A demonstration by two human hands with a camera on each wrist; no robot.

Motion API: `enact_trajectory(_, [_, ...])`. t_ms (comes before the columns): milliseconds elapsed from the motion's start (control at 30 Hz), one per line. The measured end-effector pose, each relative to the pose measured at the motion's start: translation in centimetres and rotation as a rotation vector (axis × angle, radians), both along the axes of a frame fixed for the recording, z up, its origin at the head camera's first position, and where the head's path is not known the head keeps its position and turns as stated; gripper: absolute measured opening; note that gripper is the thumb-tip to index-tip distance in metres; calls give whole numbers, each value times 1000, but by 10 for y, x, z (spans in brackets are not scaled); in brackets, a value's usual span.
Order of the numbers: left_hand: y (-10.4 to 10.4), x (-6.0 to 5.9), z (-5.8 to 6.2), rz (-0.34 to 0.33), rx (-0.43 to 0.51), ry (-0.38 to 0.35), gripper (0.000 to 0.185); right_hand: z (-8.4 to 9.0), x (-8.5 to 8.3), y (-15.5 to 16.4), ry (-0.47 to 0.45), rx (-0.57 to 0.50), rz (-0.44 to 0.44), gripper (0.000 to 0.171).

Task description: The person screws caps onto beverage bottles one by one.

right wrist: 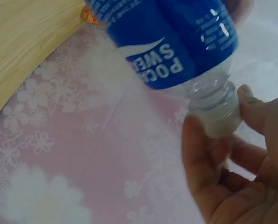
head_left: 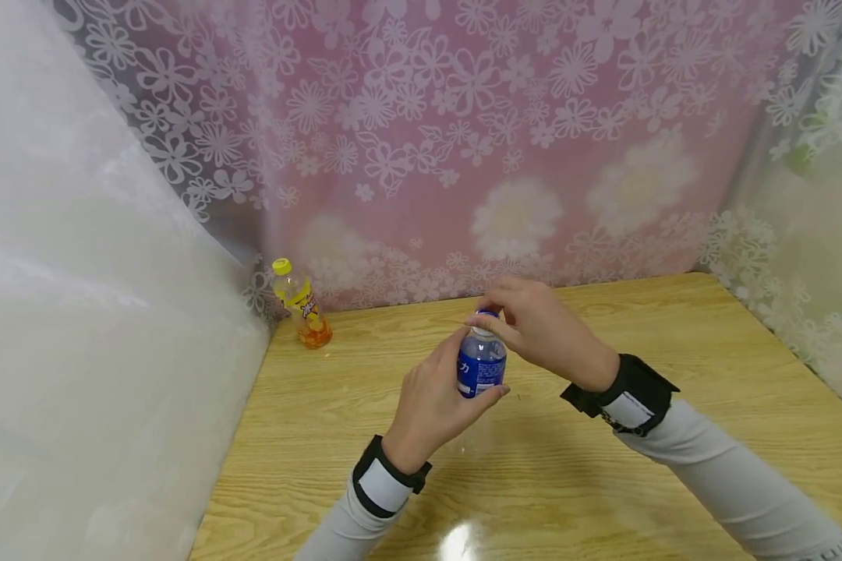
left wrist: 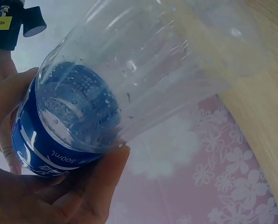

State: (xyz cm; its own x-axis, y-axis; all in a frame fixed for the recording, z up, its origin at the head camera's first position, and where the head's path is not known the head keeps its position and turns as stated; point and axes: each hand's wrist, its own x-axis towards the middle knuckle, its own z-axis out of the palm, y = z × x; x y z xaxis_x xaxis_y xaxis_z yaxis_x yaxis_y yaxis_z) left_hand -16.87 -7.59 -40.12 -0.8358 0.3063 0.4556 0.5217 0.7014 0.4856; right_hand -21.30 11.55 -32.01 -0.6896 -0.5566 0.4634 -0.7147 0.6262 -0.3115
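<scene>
A clear plastic drink bottle [head_left: 482, 366] with a blue label is held up over the table between both hands. My left hand [head_left: 431, 401] grips it around the label, its thumb on the near side. In the left wrist view the bottle's transparent lower part [left wrist: 171, 60] extends beyond that hand, with droplets inside. My right hand [head_left: 542, 331] is at the top of the bottle. In the right wrist view, its thumb and fingers pinch the whitish cap [right wrist: 223, 122] at the neck. The cap is on the neck; whether it is loose I cannot tell.
Another bottle [head_left: 307, 310], with a yellow cap and orange at its base, stands at the back left of the wooden table [head_left: 575, 483]. A pink flowered curtain [head_left: 421, 156] hangs behind the table. A whitish sheet [head_left: 112, 327] borders the left side.
</scene>
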Motion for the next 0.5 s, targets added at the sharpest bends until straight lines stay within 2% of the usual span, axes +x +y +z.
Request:
enact_trajectory(67, [0,0,-1,14,-9,4,92,0,1,-1,-7,22,-31,20])
enact_trajectory(133, [-1,0,-1,8,1,-9,91,1,-1,0,-46,33,9,25])
enact_trajectory(333, [-7,-1,1,-54,46,-34,90,7,-7,11,-207,-15,295,40])
enact_trajectory(400, [-8,-1,2,-65,44,-33,91,9,-8,12,-204,-18,348,40])
enact_trajectory(500, [-9,-1,2,-68,44,-28,90,9,-10,11,-157,-16,360,36])
